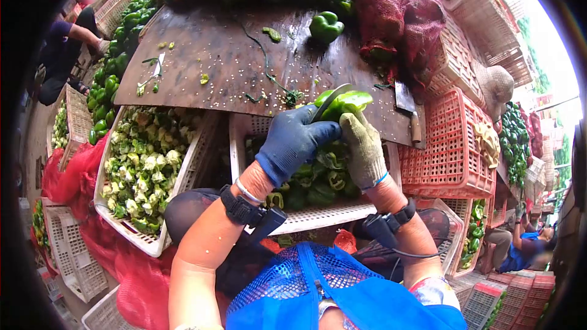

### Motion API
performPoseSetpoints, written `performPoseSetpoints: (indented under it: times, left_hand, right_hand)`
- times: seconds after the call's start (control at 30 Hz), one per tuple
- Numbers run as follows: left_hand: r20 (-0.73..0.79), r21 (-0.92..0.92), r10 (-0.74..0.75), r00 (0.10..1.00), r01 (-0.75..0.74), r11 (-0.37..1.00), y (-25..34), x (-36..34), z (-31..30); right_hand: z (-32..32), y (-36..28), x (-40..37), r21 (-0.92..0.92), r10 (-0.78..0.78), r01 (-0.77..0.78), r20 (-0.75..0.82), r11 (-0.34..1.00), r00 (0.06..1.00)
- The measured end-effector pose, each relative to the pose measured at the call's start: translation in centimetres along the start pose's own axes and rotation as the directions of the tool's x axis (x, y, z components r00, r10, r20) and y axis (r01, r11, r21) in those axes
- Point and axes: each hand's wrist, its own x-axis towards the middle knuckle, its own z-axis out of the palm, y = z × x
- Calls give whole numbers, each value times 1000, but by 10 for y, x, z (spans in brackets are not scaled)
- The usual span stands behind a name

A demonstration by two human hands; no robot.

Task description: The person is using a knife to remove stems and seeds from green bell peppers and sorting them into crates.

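Note:
My left hand, in a blue glove, is closed around a knife, whose curved blade rests against a green pepper piece. The pale-gloved right hand grips that pepper piece from the other side. Both hands are close together over a white crate of cut green peppers. Just beyond them is a wooden board scattered with seeds and scraps, with a whole green pepper near its far side. A cleaver lies at the board's right edge.
A white crate of pepper cores stands at the left, beside red netting. Red crates are stacked at the right. Red mesh sacks sit behind the board. People are at the far left and lower right.

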Motion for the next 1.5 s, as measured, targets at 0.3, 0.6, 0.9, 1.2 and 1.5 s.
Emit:
performPoseSetpoints:
  times: [0.3, 0.6, 0.9, 1.2, 1.5]
  left_hand:
    - [65, -258, -173, 983, 184, 948, -6, 1, -18]
    - [41, 194, -60, 997, 51, 980, -12, -19, -24]
    - [21, 425, 42, 999, -47, 904, -11, -28, -10]
    - [61, 256, -24, 998, 8, 967, -8, -52, -17]
    - [-837, 178, 68, 542, 153, 972, -16, -101, -167]
  right_hand:
    - [-12, -17, -9, 181, 280, -353, 332, 918, 900]
    - [-27, 22, -24, -34, 264, -261, 130, 965, 956]
    - [24, 11, -21, -549, -460, 528, 270, 648, 846]
    - [27, 16, -36, -324, 10, 104, 332, 940, 943]
    - [-64, 48, 76, -762, -384, 219, -42, 609, 922]
